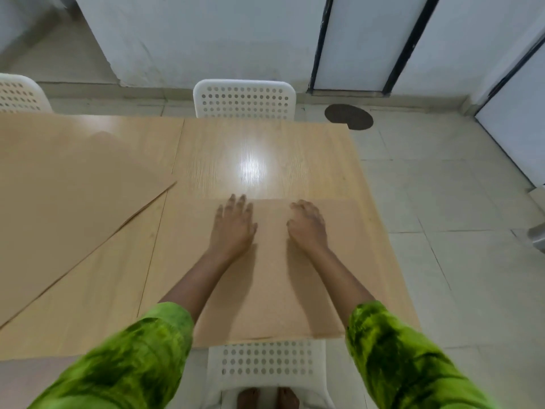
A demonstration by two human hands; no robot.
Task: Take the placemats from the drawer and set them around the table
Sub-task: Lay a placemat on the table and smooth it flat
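Note:
A tan, wood-coloured placemat [274,276] lies flat at the near edge of the light wooden table [236,149], right in front of me. My left hand [233,228] rests palm down on its far left part, fingers spread and reaching the mat's far edge. My right hand [308,225] sits on the mat beside it, fingers curled loosely, holding nothing. A second placemat [73,202], of the same colour, lies skewed across the left side of the table. The drawer is out of view.
A white perforated chair [244,98] stands at the far side of the table, another chair [20,94] at the far left, and a third chair [267,364] right below me at the near edge. Tiled floor [442,202] lies to the right, with white doors beyond.

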